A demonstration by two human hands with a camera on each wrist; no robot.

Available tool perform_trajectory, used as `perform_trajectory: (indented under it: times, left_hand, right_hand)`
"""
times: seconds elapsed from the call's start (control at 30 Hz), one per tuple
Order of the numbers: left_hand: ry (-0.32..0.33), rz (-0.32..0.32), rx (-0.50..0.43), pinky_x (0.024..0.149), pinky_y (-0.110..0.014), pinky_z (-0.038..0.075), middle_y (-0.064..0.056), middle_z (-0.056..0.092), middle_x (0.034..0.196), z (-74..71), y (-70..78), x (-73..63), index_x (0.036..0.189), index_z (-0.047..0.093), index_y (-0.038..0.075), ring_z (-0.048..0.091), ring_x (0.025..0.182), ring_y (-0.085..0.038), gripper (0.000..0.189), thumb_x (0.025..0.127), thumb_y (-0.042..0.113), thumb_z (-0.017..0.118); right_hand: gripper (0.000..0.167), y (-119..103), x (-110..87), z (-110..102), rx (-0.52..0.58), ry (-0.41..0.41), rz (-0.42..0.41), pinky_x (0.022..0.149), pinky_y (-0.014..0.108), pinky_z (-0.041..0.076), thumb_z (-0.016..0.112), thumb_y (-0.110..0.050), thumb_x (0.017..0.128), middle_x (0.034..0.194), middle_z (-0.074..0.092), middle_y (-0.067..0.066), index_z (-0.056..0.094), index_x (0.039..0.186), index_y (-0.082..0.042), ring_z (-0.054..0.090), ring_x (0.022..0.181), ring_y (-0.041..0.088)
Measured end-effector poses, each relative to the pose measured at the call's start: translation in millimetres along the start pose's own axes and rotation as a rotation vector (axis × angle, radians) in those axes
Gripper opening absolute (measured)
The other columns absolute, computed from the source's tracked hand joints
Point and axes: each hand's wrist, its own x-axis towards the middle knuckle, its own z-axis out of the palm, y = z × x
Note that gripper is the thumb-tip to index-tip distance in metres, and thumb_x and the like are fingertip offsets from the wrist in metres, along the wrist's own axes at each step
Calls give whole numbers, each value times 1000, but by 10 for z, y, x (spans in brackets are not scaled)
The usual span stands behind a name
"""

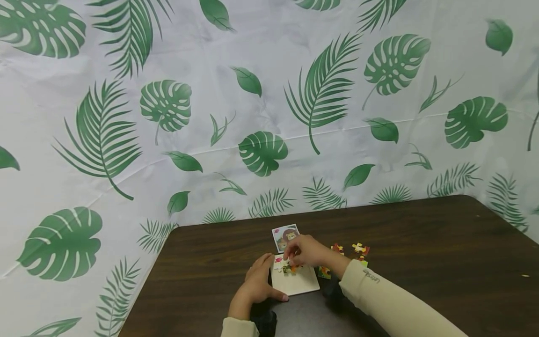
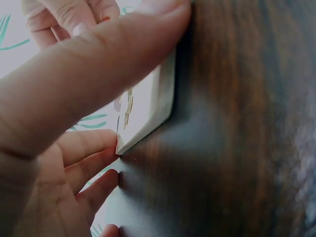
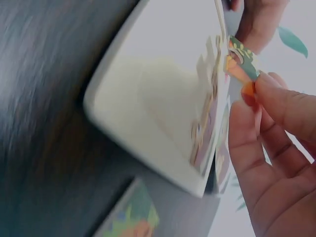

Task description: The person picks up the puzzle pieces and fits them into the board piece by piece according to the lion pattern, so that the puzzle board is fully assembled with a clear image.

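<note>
Pale board point(image 1: 301, 284), with a piece point(image 3: 244, 60) pinched over it between the right hand's point(image 1: 309, 252) thumb and fingers.
Left hand point(image 1: 257, 283), fingers spread, touches its edge; a hard press might skid it, parting laid pieces point(image 1: 279, 263). Whether the pinched one touches them is unclear.

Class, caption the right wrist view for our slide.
The right hand pinches a puzzle piece above a pale board.

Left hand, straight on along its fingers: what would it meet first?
Besides the board it touches, the left hand would probably meet the lion card first, though depth is unclear.
</note>
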Motion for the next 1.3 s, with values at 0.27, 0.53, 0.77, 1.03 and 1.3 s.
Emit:
perform_trajectory:
  times: [0.27, 0.53, 0.77, 1.03, 1.3]
  left_hand:
    - [10, 35, 8, 98, -63, 21, -23, 31, 142, -17, 16, -6, 138, 36, -5, 27, 128, -43, 104, 57, 36, 88]
    - [9, 33, -1, 98, -64, 20, -23, 30, 142, -18, 9, -12, 138, 35, -5, 26, 129, -43, 104, 57, 35, 88]
    - [-4, 12, -1, 98, -62, 20, -20, 29, 144, -22, 4, -1, 140, 34, -3, 25, 130, -41, 105, 58, 36, 87]
    - [3, 15, 11, 98, -62, 21, -21, 29, 143, -22, 7, 9, 139, 35, -4, 25, 130, -42, 105, 57, 35, 88]
    - [-11, 4, -7, 99, -62, 20, -20, 28, 144, -29, 6, -1, 140, 34, -3, 24, 131, -41, 104, 58, 35, 87]
  right_hand:
    - [12, -15, 56, 134, 11, -14, -11, 51, 23, 46, 67, 5, 79, 70, 61, -1, 70, 80, -6, 54, 61, 9]
    - [10, -11, 118, 216, 21, 26, -1, 51, 21, 44, 69, 6, 77, 69, 61, -2, 69, 81, -4, 54, 59, 7]
    - [15, -5, 144, 272, -6, 110, 22, 47, 20, 41, 72, 9, 69, 62, 58, -3, 66, 75, -3, 51, 56, 6]
    - [17, -30, 125, 299, -91, 179, -3, 47, 19, 39, 75, 7, 65, 57, 54, -7, 63, 69, -5, 47, 53, 3]
    - [18, -83, 105, 332, -146, 207, 24, 46, 20, 37, 75, 7, 63, 55, 50, -5, 61, 65, -5, 43, 51, 6]
